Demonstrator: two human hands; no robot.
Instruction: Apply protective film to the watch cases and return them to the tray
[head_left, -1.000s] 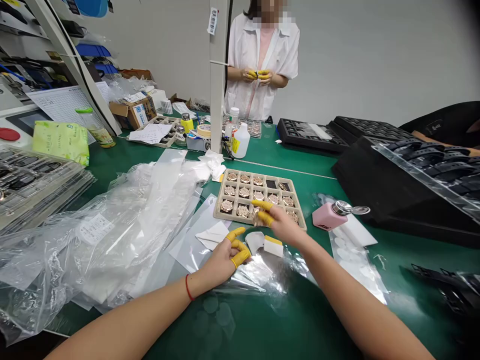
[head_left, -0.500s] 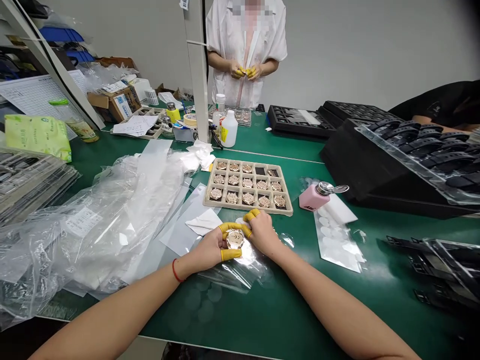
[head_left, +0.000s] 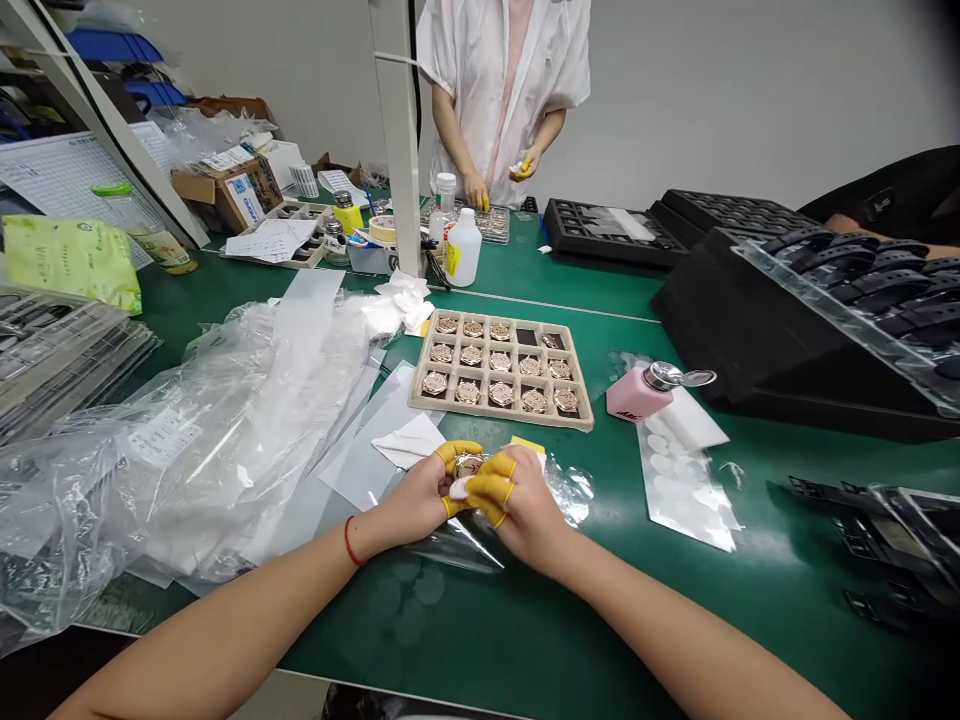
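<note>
My left hand [head_left: 417,496], with yellow finger cots, pinches a round rose-gold watch case [head_left: 469,465] just above the green table. My right hand [head_left: 517,502], also in yellow cots, presses a small white wipe [head_left: 459,488] against the case from the right. Both hands meet over a clear plastic bag [head_left: 465,535]. Just beyond them lies a beige compartment tray [head_left: 501,416] with several more rose-gold cases in its pockets.
A pink pump bottle [head_left: 637,392] and a white sheet of pads [head_left: 686,480] sit to the right. Heaped clear bags [head_left: 187,440] fill the left. Black trays [head_left: 787,330] stand at right. A person in white [head_left: 510,90] works across the table.
My right hand picked a case from the tray and brought it to my left hand. Now it holds a white wipe against the case. The person opposite lowered one hand to the table.
</note>
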